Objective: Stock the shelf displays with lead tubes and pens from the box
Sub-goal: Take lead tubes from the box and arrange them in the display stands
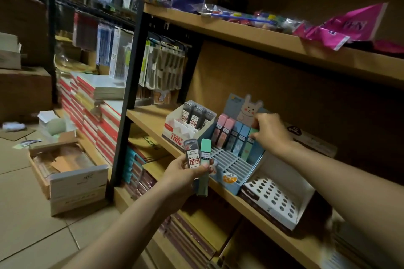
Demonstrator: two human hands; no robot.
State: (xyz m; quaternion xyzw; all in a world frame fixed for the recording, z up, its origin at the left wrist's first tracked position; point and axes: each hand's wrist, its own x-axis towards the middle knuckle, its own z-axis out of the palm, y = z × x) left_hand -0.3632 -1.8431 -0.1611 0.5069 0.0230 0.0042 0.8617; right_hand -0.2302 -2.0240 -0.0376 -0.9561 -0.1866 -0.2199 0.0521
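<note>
My left hand [183, 171] grips two lead tubes in front of the shelf: a grey 0.7 tube [192, 154] and a green-capped tube [204, 159]. On the middle shelf stands a blue rabbit display [232, 166] with a grid of slots; pink, blue and green tubes [231, 137] fill its back row. My right hand [270, 131] pinches the top of the green tube [251, 137] at the right end of that row. A white display box [185, 124] to the left holds several grey tubes.
A white tray with round holes [275, 196] sits right of the rabbit display. An open cardboard box [65, 172] rests on the tiled floor at left, beside stacked notebooks [91, 116]. The upper shelf [240, 30] carries bagged goods and pink packets.
</note>
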